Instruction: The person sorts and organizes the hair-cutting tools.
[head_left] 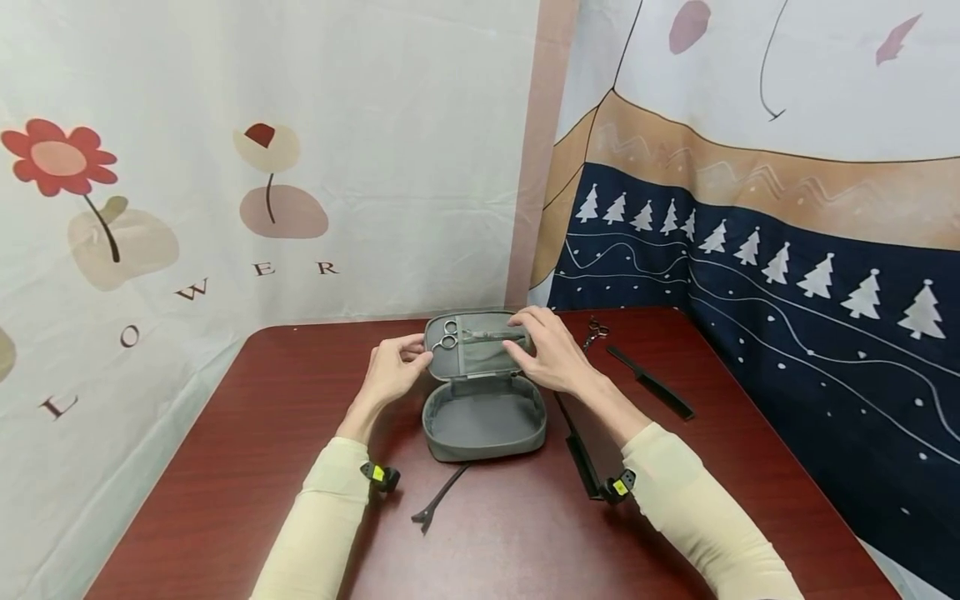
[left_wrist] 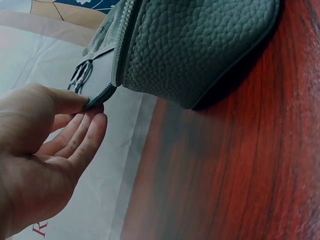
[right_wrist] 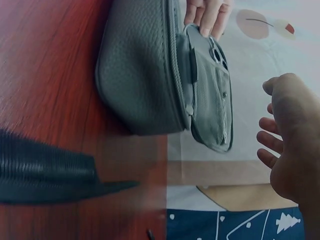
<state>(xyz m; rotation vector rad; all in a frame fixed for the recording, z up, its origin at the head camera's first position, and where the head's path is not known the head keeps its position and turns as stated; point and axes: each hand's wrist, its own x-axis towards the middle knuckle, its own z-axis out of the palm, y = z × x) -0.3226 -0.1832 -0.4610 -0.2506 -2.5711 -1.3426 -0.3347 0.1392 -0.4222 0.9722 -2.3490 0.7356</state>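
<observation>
A grey zip case (head_left: 484, 454) stands unzipped on the table, its lid (head_left: 487, 354) raised at the back. Scissors (head_left: 448, 335) sit in the lid's mesh pocket (right_wrist: 212, 95), finger rings showing at the left. My left hand (head_left: 392, 371) pinches the lid's left edge between thumb and fingers; the left wrist view shows the fingertips on the zip rim (left_wrist: 100, 98). My right hand (head_left: 553, 350) is held before the lid's right side, fingers spread and loosely bent. In the right wrist view that hand holds nothing and is apart from the lid.
On the reddish-brown table (head_left: 247, 467), a black comb (head_left: 652, 385) and a second pair of scissors (head_left: 596, 330) lie at the right. Another black comb (head_left: 580, 454) lies beside my right forearm. A dark hair clip (head_left: 438, 502) lies before the case. Printed curtains (head_left: 420, 167) hang behind.
</observation>
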